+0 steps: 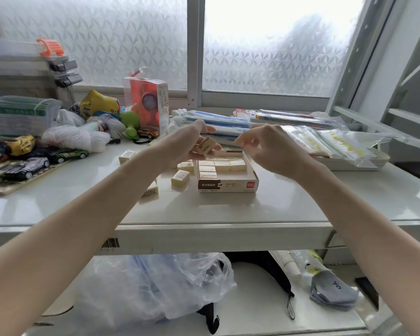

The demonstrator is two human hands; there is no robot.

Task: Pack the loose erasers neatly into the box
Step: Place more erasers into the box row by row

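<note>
A shallow cardboard box (228, 186) with a brown and white front label sits mid-table, with several pale yellow erasers (222, 166) lying flat inside it. My left hand (189, 144) hovers above the box's far left corner and holds a wrapped eraser (207, 144) in its curled fingers. Just right of it my right hand (272, 147) hangs over the box's far right side, fingers loosely curled, nothing seen in them. Loose erasers lie on the table left of the box: one (180, 178) near its left wall, one (186, 166) behind that, one (126, 156) farther left.
Toy cars (66, 155) on a board, white plastic bags, a green toy and an orange boxed item (148, 103) crowd the left rear. Zip bags (335, 144) on a tray and flat packets lie right and behind. The table's front edge (223, 230) is near; bags sit below.
</note>
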